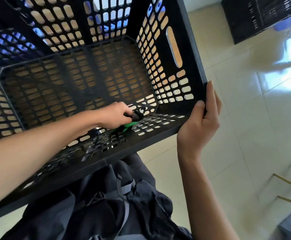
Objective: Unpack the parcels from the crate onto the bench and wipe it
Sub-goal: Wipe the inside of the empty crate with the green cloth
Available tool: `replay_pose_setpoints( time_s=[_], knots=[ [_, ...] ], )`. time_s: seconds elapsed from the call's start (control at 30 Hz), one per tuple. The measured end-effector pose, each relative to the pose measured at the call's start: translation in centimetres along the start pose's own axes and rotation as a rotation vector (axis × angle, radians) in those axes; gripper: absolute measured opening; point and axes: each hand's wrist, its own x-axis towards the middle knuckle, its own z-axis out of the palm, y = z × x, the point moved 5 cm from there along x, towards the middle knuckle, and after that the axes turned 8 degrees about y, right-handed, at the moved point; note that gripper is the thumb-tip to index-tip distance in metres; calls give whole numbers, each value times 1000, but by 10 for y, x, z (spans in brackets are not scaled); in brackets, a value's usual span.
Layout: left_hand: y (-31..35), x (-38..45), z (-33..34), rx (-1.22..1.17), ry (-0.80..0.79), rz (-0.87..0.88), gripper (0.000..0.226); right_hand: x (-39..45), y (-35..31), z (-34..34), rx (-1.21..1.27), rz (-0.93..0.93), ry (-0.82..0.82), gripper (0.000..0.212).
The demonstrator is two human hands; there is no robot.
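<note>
A large black perforated crate [189, 40] fills the upper left of the head view, and I look down into it. No parcels show inside. My left hand [115, 116] reaches to the crate's near right bottom corner and grips a black and green object [132, 122]; I cannot tell what it is. My right hand [203, 122] grips the crate's near right corner rim from outside, thumb on the inner edge.
Glossy cream floor tiles [245, 118] spread to the right. Another black crate [255, 16] stands at the top right. Thin metal rails [288, 184] sit at the lower right. My dark trousers [124, 205] are below the crate.
</note>
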Motion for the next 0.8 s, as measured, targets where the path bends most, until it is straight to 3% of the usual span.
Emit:
replay_pose_setpoints(
  time_s=[0.23, 0.57, 0.73, 0.8],
  knots=[
    [1, -29, -30, -204, 34, 10, 49, 0, 1, -2, -59, -21, -97, 50],
    [16, -83, -47, -186, 16, 70, 31, -8, -10, -3, -329, -142, -255, 60],
    [15, -99, -47, -156, -48, 76, 36, -32, -29, -8, -444, -497, -223, 35],
    [17, -103, -40, -135, -102, 116, 26, -45, -34, -7, -415, -641, -201, 25]
  ],
)
